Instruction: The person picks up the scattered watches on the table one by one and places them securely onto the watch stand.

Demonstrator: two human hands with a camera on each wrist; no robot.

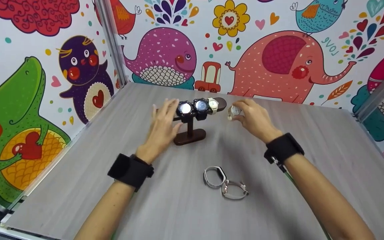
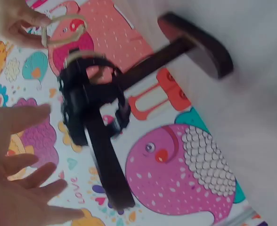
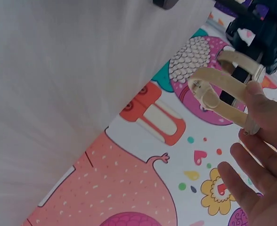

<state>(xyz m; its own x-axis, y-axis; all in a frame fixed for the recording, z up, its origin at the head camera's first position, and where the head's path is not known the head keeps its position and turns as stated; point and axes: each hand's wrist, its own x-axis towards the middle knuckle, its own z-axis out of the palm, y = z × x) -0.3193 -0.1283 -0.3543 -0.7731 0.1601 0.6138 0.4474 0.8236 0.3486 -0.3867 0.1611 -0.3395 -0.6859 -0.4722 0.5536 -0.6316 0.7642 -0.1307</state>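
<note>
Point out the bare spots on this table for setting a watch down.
Bare table lies right of the right hand, and along the left edge beside the left hand. It is crowded around the watch stand and the two loose watches near the front.

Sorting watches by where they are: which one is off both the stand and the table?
The cream watch, pinched in the right hand; three others sit on the stand, two lie on the table.
</note>
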